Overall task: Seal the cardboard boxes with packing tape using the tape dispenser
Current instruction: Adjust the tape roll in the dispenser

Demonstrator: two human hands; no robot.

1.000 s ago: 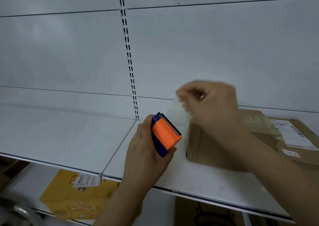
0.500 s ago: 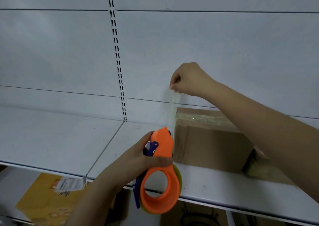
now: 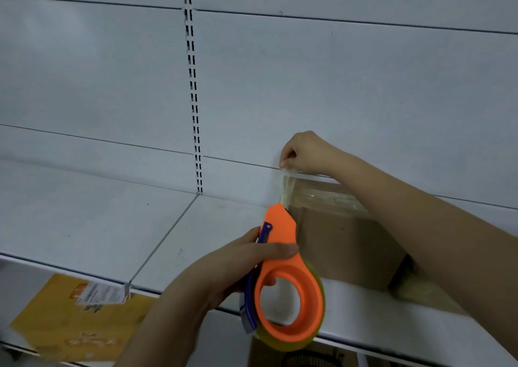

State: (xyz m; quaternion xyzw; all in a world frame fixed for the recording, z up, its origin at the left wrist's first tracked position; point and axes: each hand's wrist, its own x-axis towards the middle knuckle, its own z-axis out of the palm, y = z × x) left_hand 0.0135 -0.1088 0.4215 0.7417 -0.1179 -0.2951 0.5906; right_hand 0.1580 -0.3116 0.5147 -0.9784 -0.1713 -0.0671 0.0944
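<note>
Orange ring-shaped plastic tape dispenser (image 3: 288, 288) beside matte cardboard box (image 3: 344, 240)

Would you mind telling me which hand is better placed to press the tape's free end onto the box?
Right hand: it pinches the tape end above the box top's far edge. Left hand grips the dispenser.

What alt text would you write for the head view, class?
A left hand grips an orange tape dispenser while the right hand pinches clear tape stretched up from it, beside a cardboard box on a white shelf.
</note>
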